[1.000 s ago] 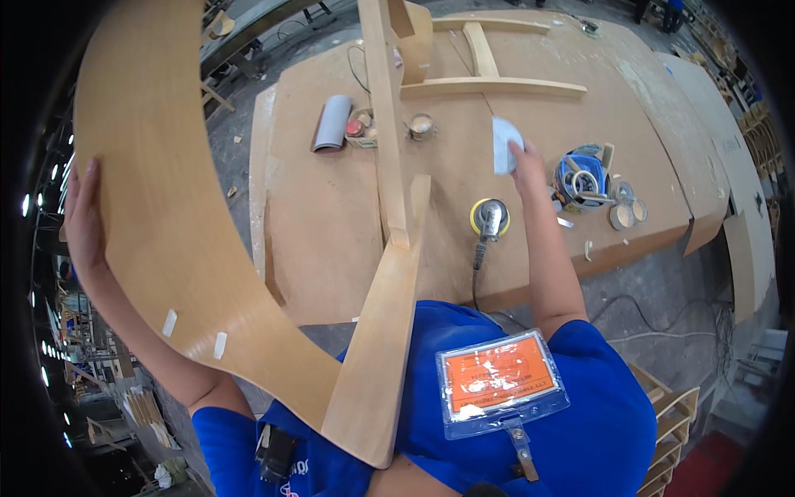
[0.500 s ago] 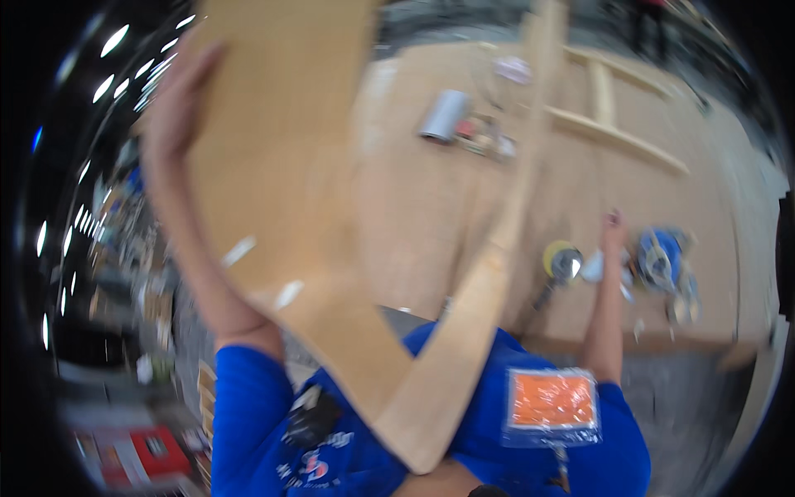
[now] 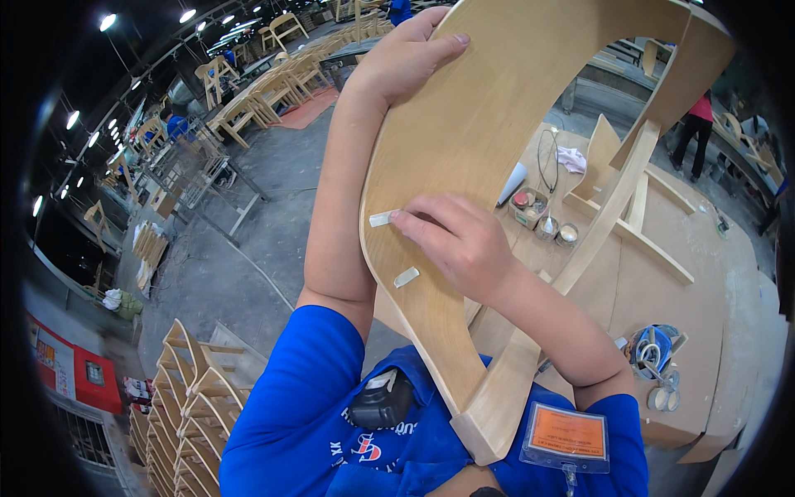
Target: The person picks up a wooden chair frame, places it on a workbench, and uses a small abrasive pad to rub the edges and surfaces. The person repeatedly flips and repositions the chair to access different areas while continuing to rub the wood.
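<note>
A pale wooden chair frame (image 3: pixel 464 124), with a broad curved panel, leans up against me at a tilt. My left hand (image 3: pixel 406 58) grips the panel's far left edge, thumb lying on its face and the other fingers largely hidden behind. Across the panel reaches my right hand (image 3: pixel 464 244), its thumb and forefinger closed on the end of a short whitish strip (image 3: pixel 382 218) stuck near the left edge. A second whitish strip (image 3: pixel 407 277) lies on the wood just below, untouched.
The brown-topped table (image 3: pixel 662 315) carries small jars (image 3: pixel 567 235), a wooden frame piece (image 3: pixel 654 248), a pinkish cloth (image 3: pixel 570 160) and a blue container (image 3: pixel 652 346). Stacked curved wooden parts (image 3: pixel 190 406) stand at lower left. Rows of chairs (image 3: pixel 265 95) fill the far left.
My right hand has come from over the table at the right to the upper strip on the panel. The chair frame has tilted rightward, and my left hand has moved right with it.
</note>
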`<state>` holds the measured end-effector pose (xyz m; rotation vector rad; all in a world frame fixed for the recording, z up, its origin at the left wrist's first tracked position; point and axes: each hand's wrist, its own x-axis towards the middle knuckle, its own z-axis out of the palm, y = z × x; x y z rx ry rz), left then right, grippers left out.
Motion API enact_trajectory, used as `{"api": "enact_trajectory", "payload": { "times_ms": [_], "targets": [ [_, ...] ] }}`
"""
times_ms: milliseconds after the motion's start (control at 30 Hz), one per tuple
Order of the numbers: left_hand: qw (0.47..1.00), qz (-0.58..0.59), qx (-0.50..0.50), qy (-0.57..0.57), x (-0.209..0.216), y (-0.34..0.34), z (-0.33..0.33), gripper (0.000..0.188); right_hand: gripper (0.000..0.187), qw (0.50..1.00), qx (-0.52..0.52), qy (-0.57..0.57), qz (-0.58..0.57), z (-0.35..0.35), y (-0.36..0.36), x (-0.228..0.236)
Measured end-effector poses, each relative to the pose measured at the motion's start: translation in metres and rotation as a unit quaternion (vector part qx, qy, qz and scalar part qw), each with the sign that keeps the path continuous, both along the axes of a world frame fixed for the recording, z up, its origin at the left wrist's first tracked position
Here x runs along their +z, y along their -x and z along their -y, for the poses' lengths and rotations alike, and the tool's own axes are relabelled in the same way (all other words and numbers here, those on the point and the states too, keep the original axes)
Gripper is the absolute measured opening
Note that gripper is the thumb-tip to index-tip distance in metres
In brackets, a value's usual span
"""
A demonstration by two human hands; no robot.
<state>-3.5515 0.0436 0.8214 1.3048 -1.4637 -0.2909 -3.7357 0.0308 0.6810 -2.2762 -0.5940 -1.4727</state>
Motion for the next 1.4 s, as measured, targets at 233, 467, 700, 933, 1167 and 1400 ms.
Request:
{"api": "enact_trajectory", "payload": {
  "times_ms": [233, 467, 700, 933, 1167, 1400],
  "targets": [
    [0.998, 0.049, 0.039, -0.004, 0.014, 0.020, -0.012, 0.041, 0.018, 0.999, -0.031, -0.001, 0.043, -0.006, -0.027, 0.004],
    [0.981, 0.001, 0.191, -0.031, 0.004, -0.020, -0.009, 0.050, 0.016, 0.968, -0.005, -0.231, 0.099, 0.018, 0.035, -0.015],
    [0.974, 0.059, 0.213, -0.040, 0.002, -0.068, -0.025, 0.058, 0.014, 0.725, -0.449, -0.505, -0.134, 0.150, 0.234, -0.255],
    [0.945, 0.086, 0.312, -0.053, 0.017, -0.066, -0.052, 0.061, 0.017, 0.386, -0.672, -0.542, -0.326, 0.137, 0.418, -0.471],
    [0.921, 0.108, 0.367, -0.075, 0.028, -0.040, -0.065, 0.064, 0.022, 0.364, -0.682, -0.524, -0.358, 0.185, 0.437, -0.496],
    [0.913, 0.111, 0.384, -0.080, 0.033, -0.035, -0.069, 0.063, 0.029, 0.352, -0.672, -0.498, -0.420, 0.205, 0.450, -0.503]
  ]
}}
